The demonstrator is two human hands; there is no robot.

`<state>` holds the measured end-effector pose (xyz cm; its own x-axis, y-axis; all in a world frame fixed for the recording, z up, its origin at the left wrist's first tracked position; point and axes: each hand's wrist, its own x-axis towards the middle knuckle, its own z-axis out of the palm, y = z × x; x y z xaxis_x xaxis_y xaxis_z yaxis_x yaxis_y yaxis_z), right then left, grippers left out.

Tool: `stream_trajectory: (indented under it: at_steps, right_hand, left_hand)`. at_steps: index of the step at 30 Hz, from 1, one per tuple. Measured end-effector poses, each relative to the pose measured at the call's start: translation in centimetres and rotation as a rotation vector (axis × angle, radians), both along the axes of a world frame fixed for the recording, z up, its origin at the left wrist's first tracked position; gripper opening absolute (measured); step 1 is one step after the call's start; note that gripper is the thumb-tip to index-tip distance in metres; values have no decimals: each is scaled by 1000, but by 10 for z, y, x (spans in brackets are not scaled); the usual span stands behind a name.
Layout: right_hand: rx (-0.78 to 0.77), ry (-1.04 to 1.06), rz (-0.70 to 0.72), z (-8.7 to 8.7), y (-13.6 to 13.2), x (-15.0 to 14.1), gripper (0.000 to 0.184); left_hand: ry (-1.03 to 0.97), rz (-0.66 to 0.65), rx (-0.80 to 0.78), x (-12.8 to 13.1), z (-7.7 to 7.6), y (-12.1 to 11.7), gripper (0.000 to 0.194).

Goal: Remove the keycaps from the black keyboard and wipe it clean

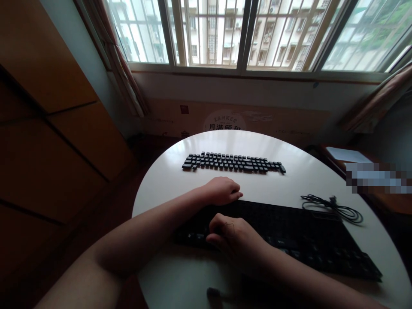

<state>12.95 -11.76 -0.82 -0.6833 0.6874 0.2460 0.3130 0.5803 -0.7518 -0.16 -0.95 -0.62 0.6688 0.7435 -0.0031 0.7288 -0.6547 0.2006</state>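
A black keyboard (289, 229) lies across the near part of the white table, with keys along its near edge and much of its upper area dark and without visible keycaps. My left hand (222, 191) rests at its far left edge, fingers curled inward; what they hold, if anything, is hidden. Over the keyboard's left part, my right hand (234, 234) is closed in a pinch close to the near row of keys. I cannot make out what is between its fingers. Beyond both hands, loose black keycaps (233, 162) are laid out in rows.
A coiled black cable (334, 209) lies at the keyboard's far right corner. Near the front of the round white table (167, 180) is a small dark object (213, 292), its kind unclear. A wooden cabinet (48, 150) stands left; a barred window (212, 34) is ahead.
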Motion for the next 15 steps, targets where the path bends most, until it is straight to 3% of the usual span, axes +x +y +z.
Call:
stream_trajectory:
  at_steps: [6,12,15]
  right_hand:
    - [37,115,-25,-5,-1,4,24]
    - [-184,329,-132,-16,-3,8,24]
    - [-223,348,-142,-11,-1,17,27]
  left_hand:
    - [-10,0,13,-1,1,0,33]
    - [-12,-12,29,-2,-1,0,35]
    - [-41,-31,32,-4,-1,0,37]
